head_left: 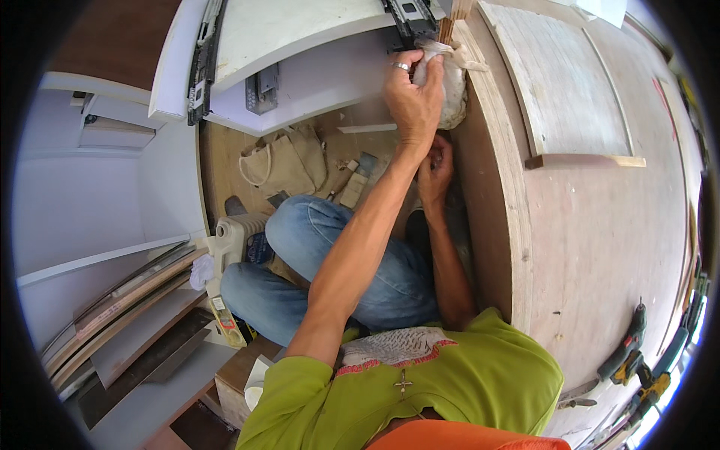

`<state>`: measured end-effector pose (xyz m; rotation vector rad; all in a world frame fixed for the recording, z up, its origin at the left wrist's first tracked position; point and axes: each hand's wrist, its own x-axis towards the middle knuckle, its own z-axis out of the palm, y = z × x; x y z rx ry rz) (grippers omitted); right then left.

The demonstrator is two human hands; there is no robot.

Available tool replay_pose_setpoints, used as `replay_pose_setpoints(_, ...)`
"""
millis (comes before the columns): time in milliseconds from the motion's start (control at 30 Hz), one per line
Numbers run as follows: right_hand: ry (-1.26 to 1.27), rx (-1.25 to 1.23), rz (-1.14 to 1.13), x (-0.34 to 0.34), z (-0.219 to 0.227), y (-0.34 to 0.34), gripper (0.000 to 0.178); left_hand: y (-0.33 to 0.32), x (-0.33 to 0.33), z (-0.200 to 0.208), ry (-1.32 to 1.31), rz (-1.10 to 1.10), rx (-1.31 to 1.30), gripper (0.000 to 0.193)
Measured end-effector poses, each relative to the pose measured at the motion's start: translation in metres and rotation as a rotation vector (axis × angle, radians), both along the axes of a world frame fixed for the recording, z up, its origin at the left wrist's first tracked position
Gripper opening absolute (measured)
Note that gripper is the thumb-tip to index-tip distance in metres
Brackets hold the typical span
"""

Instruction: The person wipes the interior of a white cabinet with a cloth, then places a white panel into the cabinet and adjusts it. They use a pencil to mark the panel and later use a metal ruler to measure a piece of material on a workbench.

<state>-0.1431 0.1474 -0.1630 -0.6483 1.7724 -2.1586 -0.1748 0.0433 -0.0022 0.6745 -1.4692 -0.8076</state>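
Both hands at the plywood panel: left hand fingers clamped on rag, right hand fingers half-hidden, grip unclear.

Lime-green shirt, blue jeans (silver ring on left hand)

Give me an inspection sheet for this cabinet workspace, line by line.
Surface: bare plywood panel, unpainted.
Job's things: whitish rag pressed on the panel's edge.
Clutter: canvas bag on the floor; stacked boards lower left.
Grippers: left hand on the rag; right hand below it at the panel's edge, grip unclear.
Cables: nothing seen.
Surroundings: white cabinet part with drawer slide; power tools lower right.
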Motion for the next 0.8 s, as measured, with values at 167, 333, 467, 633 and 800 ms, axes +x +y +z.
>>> replay_pose_setpoints(167, -0.046, 0.034, 0.024, 0.005, -0.005, 0.001, 0.038, -0.013, -0.007, 0.022, 0.136, -0.024, 0.037, 0.024)
replay_pose_setpoints(333, -0.037, -0.012, 0.024, 0.005, -0.001, -0.005, 0.039, -0.006, 0.002, 0.017, 0.099, -0.124, 0.206, 0.022)
replay_pose_setpoints(467, -0.034, 0.025, 0.014, 0.008, 0.000, 0.001, 0.038, -0.001, 0.005, 0.034, 0.164, -0.185, 0.297, 0.024)
replay_pose_setpoints(633, -0.092, -0.039, 0.051, 0.004, 0.000, -0.005, 0.037, -0.003, 0.007, 0.028, 0.037, -0.167, 0.253, 0.027)
replay_pose_setpoints(800, -0.056, -0.020, 0.037, 0.001, -0.009, -0.003, 0.036, 0.000, 0.008, 0.023, -0.013, -0.188, 0.262, 0.029)
